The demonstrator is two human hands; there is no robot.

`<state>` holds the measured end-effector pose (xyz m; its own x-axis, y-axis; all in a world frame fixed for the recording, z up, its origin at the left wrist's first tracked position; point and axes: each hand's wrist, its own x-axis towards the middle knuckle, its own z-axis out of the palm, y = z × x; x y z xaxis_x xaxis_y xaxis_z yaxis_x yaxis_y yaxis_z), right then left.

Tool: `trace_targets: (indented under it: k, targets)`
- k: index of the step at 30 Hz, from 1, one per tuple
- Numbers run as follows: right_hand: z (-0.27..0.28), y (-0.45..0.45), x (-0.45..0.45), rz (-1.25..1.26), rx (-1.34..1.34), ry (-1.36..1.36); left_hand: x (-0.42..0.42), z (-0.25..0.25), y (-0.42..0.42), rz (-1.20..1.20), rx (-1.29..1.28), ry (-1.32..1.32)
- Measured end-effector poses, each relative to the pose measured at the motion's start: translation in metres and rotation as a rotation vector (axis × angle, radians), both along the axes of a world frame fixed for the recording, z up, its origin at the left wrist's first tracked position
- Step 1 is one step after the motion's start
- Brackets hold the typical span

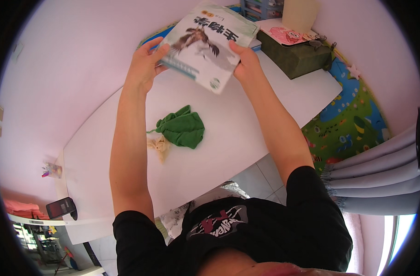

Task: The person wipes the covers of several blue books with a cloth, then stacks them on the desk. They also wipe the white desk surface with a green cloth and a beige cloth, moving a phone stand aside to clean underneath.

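A paperback book (204, 48) with a bird of prey on its cover is held up over the far part of the white desk. My left hand (149, 60) grips its left edge, thumb on the cover. On the opposite edge my right hand (244, 58) holds it the same way. Nearer to me, a crumpled green cloth (182, 127) lies on the desk, with a thin cord at its left end. A small beige cloth (159, 146) lies beside it, partly hidden by my left forearm.
At the back right, a dark green box (294, 60) carries a pink cartoon picture (285, 34) and glasses (316, 42). Blue drawers (261, 10) stand behind. A phone on a stand (61, 208) and a pen holder (54, 170) are at the left. A grey curtain (379, 176) hangs at right.
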<state>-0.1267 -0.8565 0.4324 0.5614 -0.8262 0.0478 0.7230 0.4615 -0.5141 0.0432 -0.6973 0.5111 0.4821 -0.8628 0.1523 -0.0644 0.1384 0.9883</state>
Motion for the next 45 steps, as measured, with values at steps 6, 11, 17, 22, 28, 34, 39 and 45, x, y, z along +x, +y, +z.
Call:
trace_targets:
  k: [6,11,17,22,28,34,39,45]
  targets:
    - [-0.019,-0.027,0.028,-0.055,0.177,-0.032,-0.011,-0.053,-0.047,0.034,-0.131,0.47]
    - [-0.023,-0.033,0.012,0.119,-0.097,0.241,-0.007,-0.089,-0.065,0.098,-0.225,0.434]
    - [-0.025,-0.045,0.002,0.058,-0.259,0.542,-0.003,-0.097,-0.087,0.231,-0.233,0.406]
    - [-0.038,-0.055,0.015,-0.14,-0.329,0.731,0.016,-0.11,-0.094,0.252,-0.246,0.453]
    - [-0.043,-0.053,0.023,-0.46,-0.512,0.982,0.005,-0.116,-0.085,0.038,-0.328,0.331]
    - [-0.054,-0.06,0.026,-0.554,-0.656,1.065,-0.006,-0.115,-0.084,0.144,-0.098,-0.108]
    - [-0.065,-0.07,0.029,-0.564,-0.778,1.129,0.003,-0.127,-0.093,0.188,-0.145,-0.056]
    - [-0.057,-0.057,0.026,-0.617,-0.823,1.23,0.003,-0.129,-0.095,0.227,-0.172,-0.051]
